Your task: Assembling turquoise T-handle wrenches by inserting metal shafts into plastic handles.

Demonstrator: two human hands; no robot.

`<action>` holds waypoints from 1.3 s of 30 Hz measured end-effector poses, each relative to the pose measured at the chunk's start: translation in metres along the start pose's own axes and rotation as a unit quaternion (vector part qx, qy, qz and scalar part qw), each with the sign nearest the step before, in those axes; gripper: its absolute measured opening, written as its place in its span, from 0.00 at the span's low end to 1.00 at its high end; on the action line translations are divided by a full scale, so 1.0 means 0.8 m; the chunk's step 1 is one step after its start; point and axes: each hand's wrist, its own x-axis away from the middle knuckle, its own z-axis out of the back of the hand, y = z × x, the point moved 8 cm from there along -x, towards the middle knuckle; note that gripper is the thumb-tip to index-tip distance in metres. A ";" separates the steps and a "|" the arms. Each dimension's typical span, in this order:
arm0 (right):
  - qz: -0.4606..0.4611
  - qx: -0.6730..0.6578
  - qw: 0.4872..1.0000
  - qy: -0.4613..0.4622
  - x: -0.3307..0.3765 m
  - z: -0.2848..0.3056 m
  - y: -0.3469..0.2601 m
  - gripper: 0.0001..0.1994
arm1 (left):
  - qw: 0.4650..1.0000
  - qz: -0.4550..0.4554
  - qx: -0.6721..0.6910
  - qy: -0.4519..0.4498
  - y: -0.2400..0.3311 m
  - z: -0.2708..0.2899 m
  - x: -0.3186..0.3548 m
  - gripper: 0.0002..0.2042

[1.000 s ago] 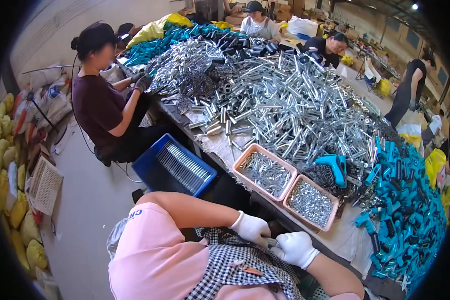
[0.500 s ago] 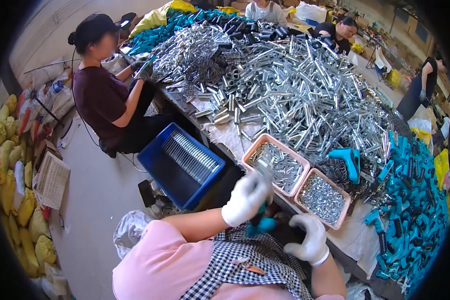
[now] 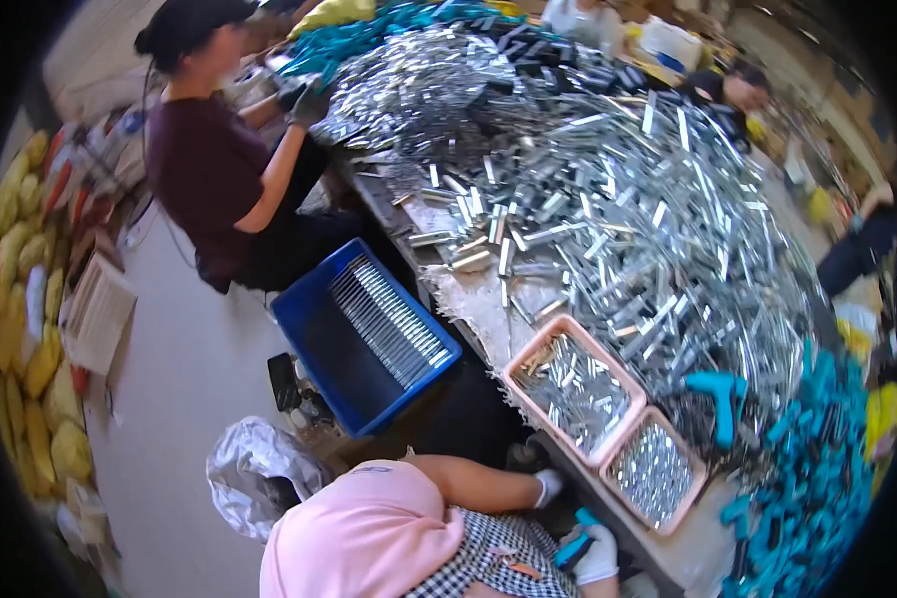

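Note:
Both my hands wear white gloves and are low by the near table edge. My left hand [image 3: 548, 488] is close to that edge; its fingers are hidden, so what it holds does not show. A little below and to the right, my right hand [image 3: 598, 555] closes around a teal plastic tool part [image 3: 572, 550]. Just beyond my hands, a pink box with small metal pins [image 3: 502, 371] and a smaller pink box of tiny silver pieces [image 3: 701, 485] stand on the table. A teal pistol-shaped tool [image 3: 725, 404] lies beside them.
A large heap of silver metal tubes [image 3: 608, 229] covers the table, with a teal pile of tool parts [image 3: 807, 468] at right. The blue bin [image 3: 294, 329] at left holds a row of metal rods. A co-worker in dark clothing [image 3: 204, 169] sits beyond it; others work farther off.
My left hand has dropped from in front of the pink boxes to below the table edge. My right hand has moved lower and now grips the teal part. The whole view has shifted and blurred.

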 end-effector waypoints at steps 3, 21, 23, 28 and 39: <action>-0.072 -0.063 0.995 0.003 -0.097 0.063 0.054 0.06 | 0.978 -0.084 -0.191 -0.007 0.006 -0.038 -0.024 0.23; -0.119 -0.152 0.978 0.078 -0.135 0.047 0.067 0.05 | 0.958 -0.026 -0.274 -0.074 -0.020 -0.044 -0.052 0.22; -0.098 -0.160 0.978 0.094 -0.132 0.060 0.062 0.05 | 0.950 -0.034 -0.290 -0.106 -0.048 -0.059 -0.023 0.22; -0.098 -0.126 0.983 0.089 -0.135 0.067 0.069 0.05 | 0.947 -0.043 -0.299 -0.109 -0.020 -0.042 -0.009 0.22; -0.088 -0.130 0.984 0.078 -0.133 0.043 0.095 0.11 | 0.917 -0.049 -0.359 -0.164 0.022 -0.029 0.019 0.21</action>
